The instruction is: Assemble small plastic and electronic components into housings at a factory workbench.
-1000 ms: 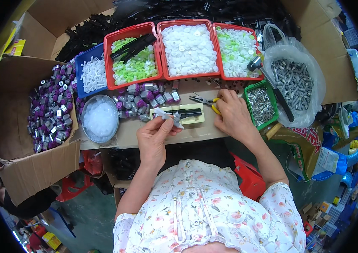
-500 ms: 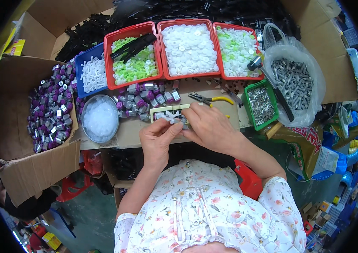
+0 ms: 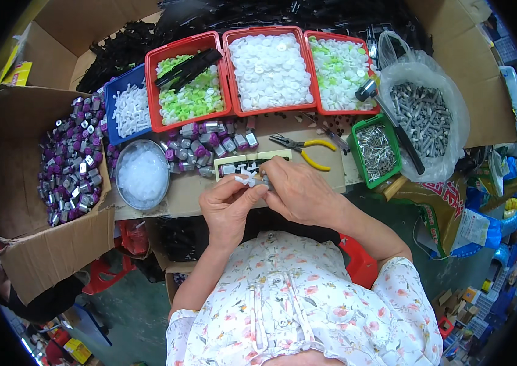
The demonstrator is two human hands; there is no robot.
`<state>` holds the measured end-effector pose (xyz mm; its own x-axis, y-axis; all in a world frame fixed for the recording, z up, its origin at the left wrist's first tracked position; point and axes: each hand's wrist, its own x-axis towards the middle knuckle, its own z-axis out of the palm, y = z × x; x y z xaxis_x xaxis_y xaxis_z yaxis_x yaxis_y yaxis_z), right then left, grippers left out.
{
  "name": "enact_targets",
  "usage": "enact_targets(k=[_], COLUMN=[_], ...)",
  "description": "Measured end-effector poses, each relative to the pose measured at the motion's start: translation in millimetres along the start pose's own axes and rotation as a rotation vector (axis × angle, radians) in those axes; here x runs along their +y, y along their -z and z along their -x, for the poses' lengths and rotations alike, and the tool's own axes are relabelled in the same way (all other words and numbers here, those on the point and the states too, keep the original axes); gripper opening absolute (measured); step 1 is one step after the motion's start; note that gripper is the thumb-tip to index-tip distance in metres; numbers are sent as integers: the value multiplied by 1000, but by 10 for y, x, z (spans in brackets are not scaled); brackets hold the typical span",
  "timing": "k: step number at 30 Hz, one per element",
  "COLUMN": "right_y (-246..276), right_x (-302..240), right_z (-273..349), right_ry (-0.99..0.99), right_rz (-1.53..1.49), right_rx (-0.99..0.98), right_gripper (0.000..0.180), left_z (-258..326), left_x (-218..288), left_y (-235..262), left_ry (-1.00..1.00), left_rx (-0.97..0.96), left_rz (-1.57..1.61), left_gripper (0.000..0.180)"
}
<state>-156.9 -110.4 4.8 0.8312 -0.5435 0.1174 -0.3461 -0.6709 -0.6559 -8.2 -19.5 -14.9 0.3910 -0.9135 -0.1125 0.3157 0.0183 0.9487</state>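
Between the fingertips of my left hand is a small white branched plastic part. The fingers of my right hand are closed against its right side, pinching at a small greyish piece that I cannot make out well. Both hands are close together at the table's front edge, over a cream-coloured tray with dark and white bits in it. Just beyond the right hand lie pliers with yellow handles. Several purple and silver small motors are heaped past the tray.
Red bins of white discs and green-white pieces line the back, beside a blue bin of white rods. A bowl, a motor-filled carton, a green metal-pin box, a hammer and a bag of metal parts surround the table.
My hands have shifted slightly, with the right fingers drawn back a little. More of the white part and of the pliers now shows. The bins appear slightly further left.
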Motion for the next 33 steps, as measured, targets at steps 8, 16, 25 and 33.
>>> enact_targets(k=[8, 16, 25, 33], right_y=[-51, -67, -143, -133], right_x=[102, 143, 164, 119], right_z=[22, 7, 6, -2], right_ry=[48, 69, 5, 4], right_rz=[-53, -112, -96, -100], right_rx=[-33, -69, 2, 1], right_gripper=[34, 34, 25, 26], left_z=[10, 3, -4, -97], left_x=[-62, -67, -134, -171], left_y=[33, 52, 40, 131], left_ry=[-11, -32, 103, 180], left_rx=[-10, -7, -34, -172], left_rz=[1, -40, 148, 205], left_gripper=[14, 14, 29, 41])
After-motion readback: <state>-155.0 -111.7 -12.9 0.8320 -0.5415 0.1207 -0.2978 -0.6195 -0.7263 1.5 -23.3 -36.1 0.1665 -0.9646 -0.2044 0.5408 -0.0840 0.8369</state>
